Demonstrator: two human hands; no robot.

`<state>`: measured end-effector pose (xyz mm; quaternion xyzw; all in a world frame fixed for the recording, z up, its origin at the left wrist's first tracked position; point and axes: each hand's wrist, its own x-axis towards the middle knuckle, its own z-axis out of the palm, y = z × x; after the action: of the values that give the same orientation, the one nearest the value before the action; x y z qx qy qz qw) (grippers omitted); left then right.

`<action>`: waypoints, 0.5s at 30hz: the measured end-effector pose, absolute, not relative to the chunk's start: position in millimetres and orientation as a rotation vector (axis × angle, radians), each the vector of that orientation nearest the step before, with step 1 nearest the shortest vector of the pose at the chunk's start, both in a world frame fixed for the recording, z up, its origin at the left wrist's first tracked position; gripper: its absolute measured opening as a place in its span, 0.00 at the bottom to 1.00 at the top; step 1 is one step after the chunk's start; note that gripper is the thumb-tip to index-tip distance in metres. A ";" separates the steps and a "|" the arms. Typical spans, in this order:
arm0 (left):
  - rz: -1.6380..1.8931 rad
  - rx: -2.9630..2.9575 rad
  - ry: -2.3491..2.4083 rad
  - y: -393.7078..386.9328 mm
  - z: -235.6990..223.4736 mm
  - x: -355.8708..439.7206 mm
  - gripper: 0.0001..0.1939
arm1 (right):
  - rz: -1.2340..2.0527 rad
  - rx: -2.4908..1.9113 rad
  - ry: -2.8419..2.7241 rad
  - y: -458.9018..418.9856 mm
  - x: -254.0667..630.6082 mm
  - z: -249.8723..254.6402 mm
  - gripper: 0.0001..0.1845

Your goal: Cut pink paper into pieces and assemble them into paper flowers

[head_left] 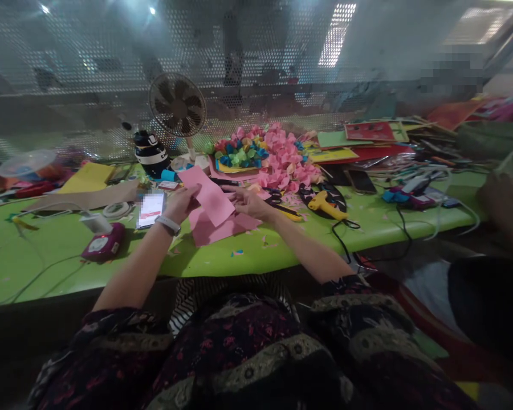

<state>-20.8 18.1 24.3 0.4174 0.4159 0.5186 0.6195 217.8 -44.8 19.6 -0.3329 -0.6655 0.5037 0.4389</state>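
Observation:
A strip of pink paper (210,196) is raised above the table between my two hands. My left hand (185,202), with a pale band at the wrist, pinches its left edge. At the right edge, the fingers of my right hand (250,204) are bent around the paper's side; their exact contact is blurred. More pink paper (211,229) lies on the green table below. Just beyond my right hand are black-handled scissors (275,198) and a yellow-and-black cutter (288,213).
Folded paper flowers (282,154) are heaped behind my hands. A yellow glue gun (325,205) with a black cord lies to the right. On the left are a lit phone (151,209) and a purple power box (105,242). A fan (178,105) and another person's hand (502,191) are farther off.

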 end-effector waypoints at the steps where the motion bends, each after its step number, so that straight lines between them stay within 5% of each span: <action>1: 1.182 0.972 0.966 17.0 25.1 -21.1 0.14 | 1.207 -0.807 -1.693 -42.8 214.5 16.8 0.24; 5: 1.269 0.913 0.975 8.9 25.9 -25.4 0.15 | 1.126 -0.810 -1.766 -38.7 207.1 8.7 0.09; 15: 1.065 1.074 0.740 -5.0 17.2 -19.4 0.18 | 0.980 -0.940 -1.815 -38.5 206.5 1.8 0.17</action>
<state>-19.4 -5.0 17.2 0.4757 0.3280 0.4718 0.6660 206.5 -38.5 1.8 -0.3757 -0.7253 0.3918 0.4235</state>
